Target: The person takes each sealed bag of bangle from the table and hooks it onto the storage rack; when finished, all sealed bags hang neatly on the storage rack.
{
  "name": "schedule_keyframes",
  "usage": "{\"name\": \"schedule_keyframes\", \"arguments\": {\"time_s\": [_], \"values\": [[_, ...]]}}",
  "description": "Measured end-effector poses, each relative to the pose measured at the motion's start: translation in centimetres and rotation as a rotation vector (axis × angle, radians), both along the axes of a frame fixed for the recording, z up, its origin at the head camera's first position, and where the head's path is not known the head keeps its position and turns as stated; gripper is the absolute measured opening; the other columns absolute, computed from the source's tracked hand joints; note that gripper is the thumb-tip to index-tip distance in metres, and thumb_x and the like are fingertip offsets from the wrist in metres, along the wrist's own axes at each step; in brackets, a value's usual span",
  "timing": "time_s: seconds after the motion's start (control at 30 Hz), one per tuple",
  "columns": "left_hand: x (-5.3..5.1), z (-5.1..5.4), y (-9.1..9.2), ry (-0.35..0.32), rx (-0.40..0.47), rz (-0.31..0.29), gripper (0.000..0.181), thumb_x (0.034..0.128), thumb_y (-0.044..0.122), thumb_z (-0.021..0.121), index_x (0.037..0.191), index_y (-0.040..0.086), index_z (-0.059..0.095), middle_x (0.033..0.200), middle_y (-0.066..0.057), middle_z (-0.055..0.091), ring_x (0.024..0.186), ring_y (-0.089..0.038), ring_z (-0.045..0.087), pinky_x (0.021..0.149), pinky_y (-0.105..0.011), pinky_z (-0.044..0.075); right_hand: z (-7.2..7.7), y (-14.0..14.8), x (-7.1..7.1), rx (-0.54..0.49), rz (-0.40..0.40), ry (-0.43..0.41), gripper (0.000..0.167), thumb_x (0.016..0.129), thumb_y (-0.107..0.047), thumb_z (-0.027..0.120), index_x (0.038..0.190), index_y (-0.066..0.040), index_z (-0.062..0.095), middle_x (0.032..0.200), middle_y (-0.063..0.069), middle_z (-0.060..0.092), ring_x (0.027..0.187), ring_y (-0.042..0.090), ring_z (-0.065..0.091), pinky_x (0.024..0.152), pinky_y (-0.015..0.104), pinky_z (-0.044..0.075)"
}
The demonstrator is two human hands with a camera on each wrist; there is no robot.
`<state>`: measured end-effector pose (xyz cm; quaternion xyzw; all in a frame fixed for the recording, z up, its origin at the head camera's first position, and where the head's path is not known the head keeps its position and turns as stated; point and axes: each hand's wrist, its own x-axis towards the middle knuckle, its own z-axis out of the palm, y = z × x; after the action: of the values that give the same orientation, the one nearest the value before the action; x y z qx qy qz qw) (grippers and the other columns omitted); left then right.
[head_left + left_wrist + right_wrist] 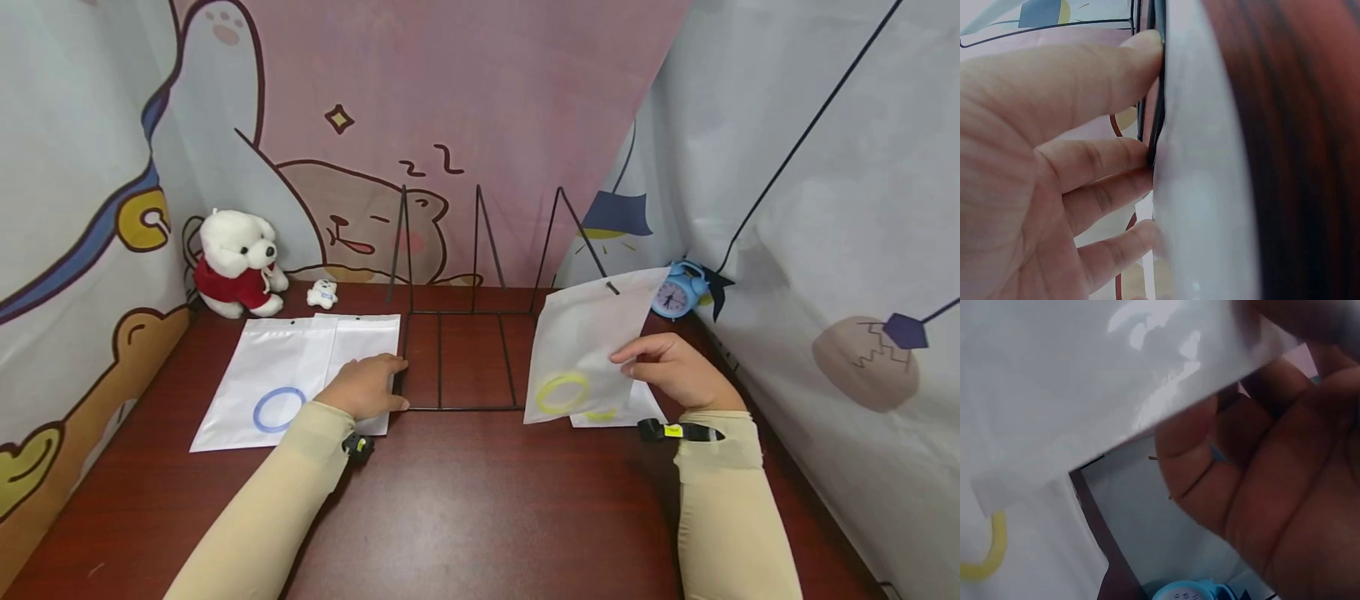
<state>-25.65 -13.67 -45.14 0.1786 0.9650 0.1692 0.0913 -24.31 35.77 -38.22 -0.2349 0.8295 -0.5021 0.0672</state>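
My right hand (678, 371) pinches the right edge of a translucent white bag (581, 333) holding a yellow ring (562, 392). The bag is raised and tilted over the right end of a black wire rack (480, 408), and another white bag (637, 408) lies beneath it, partly hidden. In the right wrist view, the held bag (1072, 381) spans the upper left. At the rack's left side my left hand (365, 386) rests on the frame. The left wrist view shows its thumb and fingertips (1138, 150) touching the black wire (1159, 119).
Left of the rack lie white bags (300, 358), one with a blue ring (279, 409) inside. A white plush dog (236, 262), a small white figurine (322, 293) and a blue alarm clock (677, 290) stand at the back. Printed curtains (480, 100) enclose the table (450, 500).
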Motion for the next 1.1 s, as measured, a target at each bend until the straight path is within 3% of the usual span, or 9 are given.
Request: {"name": "schedule_keyframes", "arguments": {"time_s": [0.13, 0.37, 0.63, 0.87, 1.0, 1.1], "values": [[0.0, 0.2, 0.0, -0.007, 0.008, -0.001, 0.073, 0.0897, 0.031, 0.082, 0.151, 0.001, 0.056, 0.158, -0.019, 0.052, 0.146, -0.044, 0.048, 0.121, -0.071, 0.028, -0.2, 0.2, -0.1, 0.067, 0.064, -0.024, 0.024, 0.097, 0.007, 0.065, 0.116, 0.0, 0.079, 0.11, -0.007, 0.077, 0.1, 0.01, 0.067, 0.085, 0.023, 0.058], [0.2, 0.4, 0.0, -0.015, 0.015, -0.002, 0.073, 0.0901, 0.03, 0.082, 0.151, 0.001, 0.055, 0.158, -0.02, 0.052, 0.147, -0.043, 0.047, 0.121, -0.071, 0.028, -0.2, -0.3, -0.1, 0.093, 0.07, -0.148, 0.027, 0.098, 0.0, 0.066, 0.123, -0.002, 0.078, 0.12, 0.0, 0.074, 0.109, 0.016, 0.061, 0.086, 0.028, 0.058], [0.2, 0.4, 0.0, -0.015, 0.015, -0.001, 0.073, 0.0899, 0.031, 0.082, 0.151, 0.001, 0.055, 0.158, -0.02, 0.052, 0.146, -0.044, 0.048, 0.121, -0.071, 0.028, -0.4, -0.4, -0.1, 0.091, 0.012, -0.064, 0.031, 0.097, 0.005, 0.066, 0.125, -0.002, 0.075, 0.116, -0.004, 0.073, 0.095, 0.016, 0.059, 0.076, 0.026, 0.056], [0.1, 0.2, -0.1, -0.012, 0.012, 0.0, 0.073, 0.0902, 0.031, 0.082, 0.151, 0.002, 0.055, 0.158, -0.019, 0.052, 0.146, -0.044, 0.048, 0.121, -0.071, 0.028, -0.5, -0.7, -0.1, 0.067, -0.055, -0.101, 0.036, 0.098, 0.005, 0.063, 0.132, -0.003, 0.07, 0.119, 0.006, 0.067, 0.095, 0.019, 0.056, 0.073, 0.029, 0.055], [0.0, 0.1, -0.1, -0.007, 0.009, -0.002, 0.073, 0.0901, 0.032, 0.082, 0.151, 0.002, 0.056, 0.158, -0.019, 0.052, 0.146, -0.043, 0.048, 0.121, -0.071, 0.028, -0.4, -0.9, -0.1, 0.069, -0.062, -0.103, 0.041, 0.099, 0.004, 0.061, 0.139, -0.005, 0.066, 0.1, 0.013, 0.061, 0.081, 0.025, 0.055, 0.065, 0.032, 0.053], [0.0, 0.0, -0.1, -0.004, 0.007, -0.004, 0.073, 0.0902, 0.032, 0.082, 0.151, 0.002, 0.056, 0.158, -0.019, 0.053, 0.146, -0.043, 0.048, 0.12, -0.071, 0.029, -0.6, -1.0, -0.1, 0.036, -0.054, -0.13, 0.043, 0.101, 0.002, 0.061, 0.143, -0.006, 0.062, 0.098, 0.015, 0.058, 0.079, 0.025, 0.054, 0.066, 0.03, 0.055]]}}
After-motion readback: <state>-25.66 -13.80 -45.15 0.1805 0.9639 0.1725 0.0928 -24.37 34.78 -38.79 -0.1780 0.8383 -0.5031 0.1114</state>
